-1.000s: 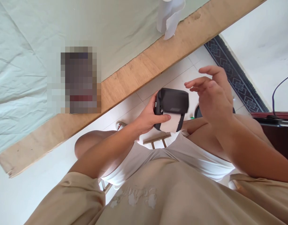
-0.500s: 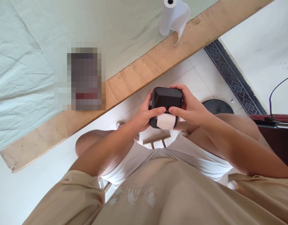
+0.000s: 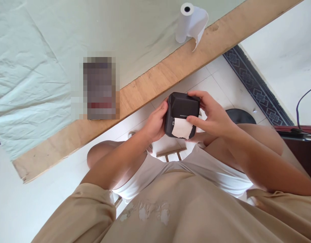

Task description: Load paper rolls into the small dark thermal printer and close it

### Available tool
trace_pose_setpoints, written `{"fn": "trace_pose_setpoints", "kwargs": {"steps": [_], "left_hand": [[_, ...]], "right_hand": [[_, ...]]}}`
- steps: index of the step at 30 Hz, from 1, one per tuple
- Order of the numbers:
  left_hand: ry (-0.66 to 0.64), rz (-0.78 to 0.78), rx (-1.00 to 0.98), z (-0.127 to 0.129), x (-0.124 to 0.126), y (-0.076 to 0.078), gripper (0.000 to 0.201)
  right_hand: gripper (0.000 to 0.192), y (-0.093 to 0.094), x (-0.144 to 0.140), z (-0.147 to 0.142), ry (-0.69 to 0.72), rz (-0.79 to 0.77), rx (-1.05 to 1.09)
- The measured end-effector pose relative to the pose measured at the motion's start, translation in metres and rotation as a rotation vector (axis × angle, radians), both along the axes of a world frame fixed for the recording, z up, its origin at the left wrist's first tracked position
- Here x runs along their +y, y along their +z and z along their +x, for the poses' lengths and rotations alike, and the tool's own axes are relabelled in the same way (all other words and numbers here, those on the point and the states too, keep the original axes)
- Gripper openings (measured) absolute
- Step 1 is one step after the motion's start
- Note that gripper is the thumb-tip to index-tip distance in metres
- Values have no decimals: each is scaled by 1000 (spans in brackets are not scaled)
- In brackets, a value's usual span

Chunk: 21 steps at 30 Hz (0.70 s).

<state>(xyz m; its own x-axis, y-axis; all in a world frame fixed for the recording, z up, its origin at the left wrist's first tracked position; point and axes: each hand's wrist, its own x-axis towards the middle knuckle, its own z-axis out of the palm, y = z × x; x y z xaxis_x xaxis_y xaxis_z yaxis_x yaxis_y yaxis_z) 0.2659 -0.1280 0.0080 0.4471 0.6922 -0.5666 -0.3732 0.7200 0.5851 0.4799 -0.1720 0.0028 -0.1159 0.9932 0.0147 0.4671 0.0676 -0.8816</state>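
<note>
A small black printer [image 3: 182, 109] with a strip of white paper [image 3: 182, 129] coming out of its front is held over my lap. My left hand [image 3: 154, 123] grips its left side, fingers behind it. My right hand [image 3: 212, 114] wraps its right side, thumb pressed on the front just above the paper. A white paper roll [image 3: 188, 22] stands upright on the table edge, its loose end hanging over the wood.
The wooden table [image 3: 145, 87] runs diagonally, covered with a pale green cloth [image 3: 44, 50]. A blurred dark object [image 3: 101, 87] lies near its edge. White tiled floor, a patterned rug border [image 3: 254, 84], a black round base [image 3: 240, 116] and a dark cable [image 3: 304, 98] lie to the right.
My right hand came down from the air onto the printer's right side and now holds it. The printer has tilted so its paper slot faces up more.
</note>
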Motion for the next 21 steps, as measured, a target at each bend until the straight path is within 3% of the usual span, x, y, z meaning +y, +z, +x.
{"fn": "trace_pose_setpoints", "kwargs": {"steps": [5, 9, 12, 17, 21], "left_hand": [[-12, 4, 8, -1, 0, 0, 35], [7, -56, 29, 0, 1, -1, 26], [-67, -56, -20, -1, 1, -6, 40], [-130, 86, 24, -5, -3, -16, 69], [-155, 104, 49, -5, -7, -14, 70]], "right_hand": [[70, 2, 1, 0, 46, 59, -20], [70, 5, 1, 3, 73, 194, -108], [55, 10, 0, 5, -22, 334, -208], [5, 20, -1, 4, -311, 662, -306], [12, 18, -7, -4, -255, 703, -399]]}}
